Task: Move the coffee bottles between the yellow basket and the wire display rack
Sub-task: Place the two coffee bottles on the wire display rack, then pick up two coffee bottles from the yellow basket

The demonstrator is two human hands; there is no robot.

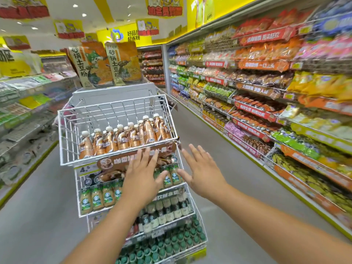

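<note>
From my head view, my left hand and right hand hang spread and empty just before the wire display rack, whose top tier holds the coffee bottles upright and packed; no yellow basket shows. Reaching over the raised front rim, I judge I could topple neighbours; open room lies above the caps and right of the rack

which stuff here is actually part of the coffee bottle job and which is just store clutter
Part of the job:
- coffee bottles in the top basket
- wire display rack
- left hand and right hand, both open, empty

Just around:
- green-label bottles on the lower tier
- green-capped bottles at the bottom
- snack shelves
- noodle packs

The yellow basket is not in view.
</note>
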